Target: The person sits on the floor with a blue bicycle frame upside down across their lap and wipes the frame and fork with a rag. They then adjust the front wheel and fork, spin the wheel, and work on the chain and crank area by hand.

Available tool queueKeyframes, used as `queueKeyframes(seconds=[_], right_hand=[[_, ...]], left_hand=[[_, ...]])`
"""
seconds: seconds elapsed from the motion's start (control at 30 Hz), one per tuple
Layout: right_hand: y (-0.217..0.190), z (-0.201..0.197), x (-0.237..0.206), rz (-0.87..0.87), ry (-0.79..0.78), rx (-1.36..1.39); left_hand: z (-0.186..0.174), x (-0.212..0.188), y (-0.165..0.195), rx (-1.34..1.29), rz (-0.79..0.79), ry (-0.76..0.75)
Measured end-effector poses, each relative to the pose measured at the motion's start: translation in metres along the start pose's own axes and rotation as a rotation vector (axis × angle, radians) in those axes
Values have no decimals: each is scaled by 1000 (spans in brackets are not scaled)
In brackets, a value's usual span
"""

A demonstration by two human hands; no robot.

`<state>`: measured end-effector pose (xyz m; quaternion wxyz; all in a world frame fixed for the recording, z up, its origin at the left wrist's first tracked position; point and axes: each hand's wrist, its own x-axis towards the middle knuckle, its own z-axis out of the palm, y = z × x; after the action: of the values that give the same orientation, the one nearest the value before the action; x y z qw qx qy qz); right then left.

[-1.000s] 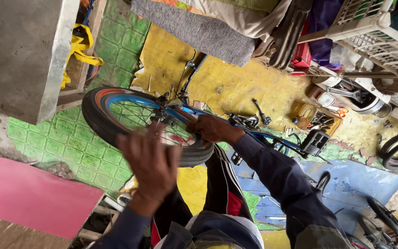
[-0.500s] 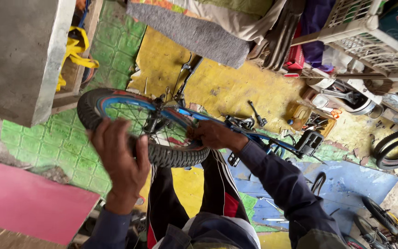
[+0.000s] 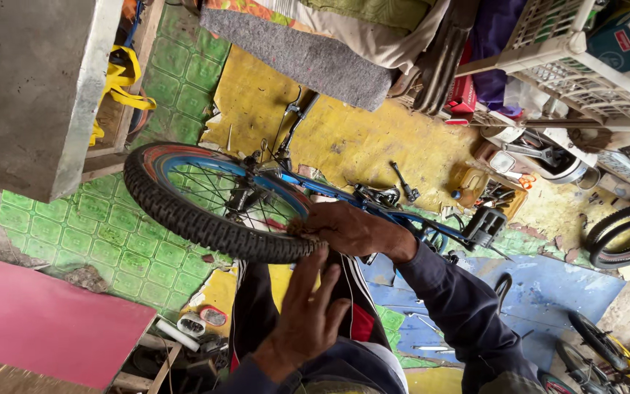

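A small blue bicycle (image 3: 373, 201) lies upside down on the floor in front of me. Its wheel (image 3: 205, 201) has a black knobby tyre and a blue rim with an orange edge. My right hand (image 3: 348, 228) grips the tyre at its near right edge, where it meets the blue frame. My left hand (image 3: 308, 310) hovers open just below the tyre, fingers spread and palm turned away, holding nothing. A black pedal (image 3: 484, 225) sticks out of the frame to the right. Dark sleeves cover both of my arms.
Green and yellow floor tiles (image 3: 103, 233) lie under the wheel. A grey metal cabinet (image 3: 30, 87) stands at upper left, a pink board (image 3: 45, 321) at lower left. Loose tools (image 3: 402, 182), a white crate (image 3: 585, 66), spare tyres (image 3: 625, 233) and another bicycle (image 3: 614, 357) crowd the right.
My left hand has dropped from the tyre's left side to below its near edge, fingers now spread. The wheel sits higher and larger in view. My right hand keeps its grip.
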<state>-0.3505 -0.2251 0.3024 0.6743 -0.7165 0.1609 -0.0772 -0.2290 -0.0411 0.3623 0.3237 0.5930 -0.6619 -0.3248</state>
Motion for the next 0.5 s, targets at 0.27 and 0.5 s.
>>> queueKeyframes(seconds=[0.27,0.5], right_hand=[[-4,40,1,-77,276,-30],[-12,51,-13,-100,501,29]], left_hand=[[-69,33,-26,318,-72,175],[-69,41,-23,318,-63,139]])
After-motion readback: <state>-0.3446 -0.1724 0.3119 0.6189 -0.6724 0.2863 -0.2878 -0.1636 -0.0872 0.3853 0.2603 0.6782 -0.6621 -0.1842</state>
